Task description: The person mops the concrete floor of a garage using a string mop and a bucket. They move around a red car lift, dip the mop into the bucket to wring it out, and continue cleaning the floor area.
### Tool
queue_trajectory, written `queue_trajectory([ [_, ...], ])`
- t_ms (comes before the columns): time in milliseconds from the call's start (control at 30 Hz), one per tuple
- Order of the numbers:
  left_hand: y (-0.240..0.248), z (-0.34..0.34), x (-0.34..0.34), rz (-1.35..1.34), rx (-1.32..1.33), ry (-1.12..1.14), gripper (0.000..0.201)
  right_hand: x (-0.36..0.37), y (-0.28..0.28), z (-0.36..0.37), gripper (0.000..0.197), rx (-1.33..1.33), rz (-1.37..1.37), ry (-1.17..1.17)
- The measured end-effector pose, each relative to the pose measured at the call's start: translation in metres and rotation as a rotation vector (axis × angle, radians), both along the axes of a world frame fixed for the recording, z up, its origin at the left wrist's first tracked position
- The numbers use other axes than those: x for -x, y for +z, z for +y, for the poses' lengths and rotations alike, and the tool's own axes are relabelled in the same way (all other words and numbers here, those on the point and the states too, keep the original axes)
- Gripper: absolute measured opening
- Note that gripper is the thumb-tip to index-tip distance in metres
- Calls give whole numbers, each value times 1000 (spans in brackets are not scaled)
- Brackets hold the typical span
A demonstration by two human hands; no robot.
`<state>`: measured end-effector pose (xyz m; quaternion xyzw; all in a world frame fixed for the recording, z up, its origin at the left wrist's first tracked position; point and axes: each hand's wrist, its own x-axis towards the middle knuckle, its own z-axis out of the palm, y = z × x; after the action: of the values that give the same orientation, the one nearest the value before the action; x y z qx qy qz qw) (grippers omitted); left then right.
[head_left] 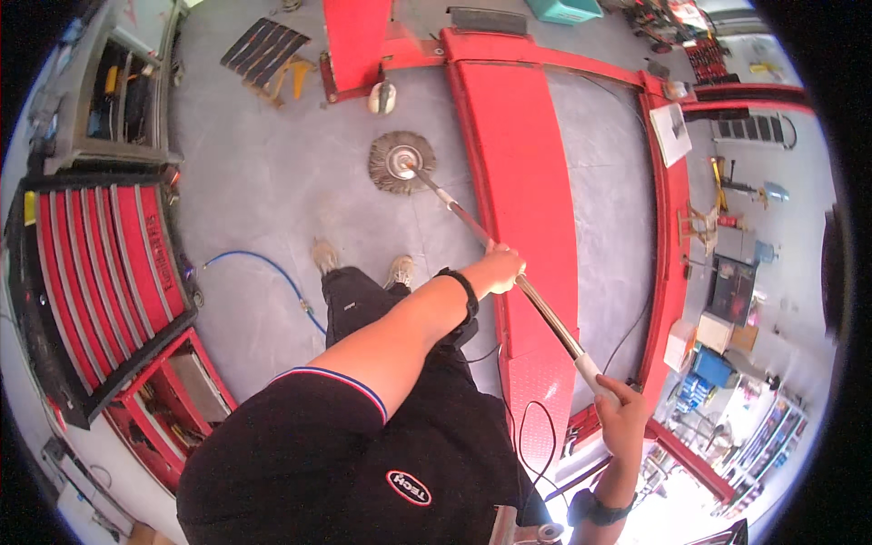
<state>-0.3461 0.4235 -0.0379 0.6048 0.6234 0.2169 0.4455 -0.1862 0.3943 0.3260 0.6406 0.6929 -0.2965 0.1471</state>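
Note:
A mop with a round grey string head [381, 173] lies against the grey floor ahead of my feet. Its metal handle [549, 313] slants back toward me, crossing above a red lift runway [522, 163]. My left hand [500, 269] is wrapped round the middle of the handle. Farther back, my right hand [623, 416] grips it by the white end section [592, 372]. Both wrists wear black bands.
A red tool chest [104, 272] stands at the left, with a blue hose [263, 257] on the floor beside it. A red lift post [356, 41] rises ahead, near a dark slatted creeper-like board [263, 56]. Shelves and tools line the right.

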Motion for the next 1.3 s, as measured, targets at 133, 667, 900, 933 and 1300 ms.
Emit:
queue_trajectory([
  [133,-6,14,-20,-8,-95,20,25,0,5,-19,33,-86,29,128],
  [667,17,-179,102,10,-107,532,23,98,13,-42,27,91,153,533],
  [900,-20,-309,169,137,-189,917,23,219,-17,-103,24,205,243,1011],
  [933,-16,-329,181,141,-150,944,23,234,-23,-113,25,214,207,1049],
  [1300,-79,-515,232,372,50,1156,20,310,-129,-220,25,344,364,1454],
])
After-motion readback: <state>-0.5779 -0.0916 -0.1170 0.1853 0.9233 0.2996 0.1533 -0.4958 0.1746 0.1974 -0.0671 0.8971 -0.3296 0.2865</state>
